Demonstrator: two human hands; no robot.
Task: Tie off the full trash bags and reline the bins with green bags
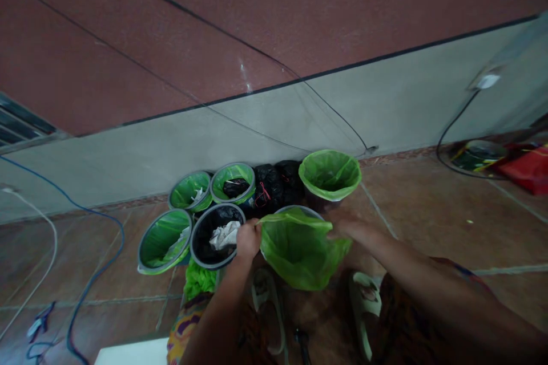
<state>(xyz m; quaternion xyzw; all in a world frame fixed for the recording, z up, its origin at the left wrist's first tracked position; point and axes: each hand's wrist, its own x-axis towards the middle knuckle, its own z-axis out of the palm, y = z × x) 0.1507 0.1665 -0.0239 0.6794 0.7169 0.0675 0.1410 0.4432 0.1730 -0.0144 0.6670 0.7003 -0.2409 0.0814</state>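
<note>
A translucent green bin liner (pixel 299 251) hangs with its mouth spread in front of me, over a bin whose grey rim (pixel 299 209) shows behind it. My left hand (pixel 249 238) is closed on the liner's left edge. Blurred by motion, my right hand (pixel 341 223) is closed at the right edge, and the plastic stretches to it. How far the liner reaches over the bin's rim is hidden. Left of my left hand stands a bin lined in black (pixel 205 239) with crumpled white material (pixel 225 235) inside.
Green-lined bins (pixel 165 239) stand at the left, and another (pixel 329 174) by the wall. Between them sit tied black bags (pixel 269 185). Bunched green plastic (pixel 200 279) lies near my left forearm. A blue hose (pixel 88 291) crosses the tiles; sandals (pixel 366 302) are below.
</note>
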